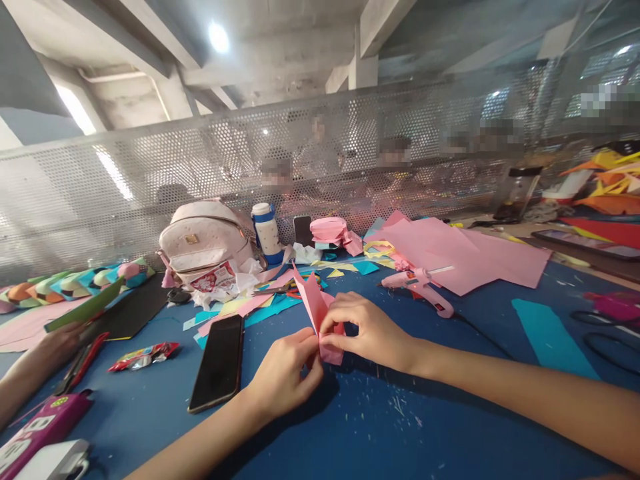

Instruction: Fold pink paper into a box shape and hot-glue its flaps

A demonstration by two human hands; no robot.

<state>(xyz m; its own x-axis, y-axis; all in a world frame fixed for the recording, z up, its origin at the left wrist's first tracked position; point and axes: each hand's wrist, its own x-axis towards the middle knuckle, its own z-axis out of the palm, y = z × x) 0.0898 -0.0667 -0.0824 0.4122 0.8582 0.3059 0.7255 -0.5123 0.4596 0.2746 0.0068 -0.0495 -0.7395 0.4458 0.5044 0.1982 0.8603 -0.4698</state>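
Observation:
Between my two hands stands a folded piece of pink paper (311, 299), creased and tilted up above the blue table. My left hand (287, 367) pinches its lower left edge. From the right, my right hand (367, 330) grips the same paper, thumb and fingers pressed together on the fold. Part of the paper is hidden behind my right fingers. Left of my left hand lies a black phone (217, 363). Behind the paper are scissors (287, 287) with orange handles, partly covered, among paper scraps (273, 310).
A pink glue gun (420, 288) with a black cord lies right of my hands, before large pink sheets (460, 250). A backpack (207, 233) and a bottle (267, 233) stand behind. At left, another person's hand (63, 343) holds green paper; a candy wrapper (143, 357) and power strip (43, 427) lie nearby.

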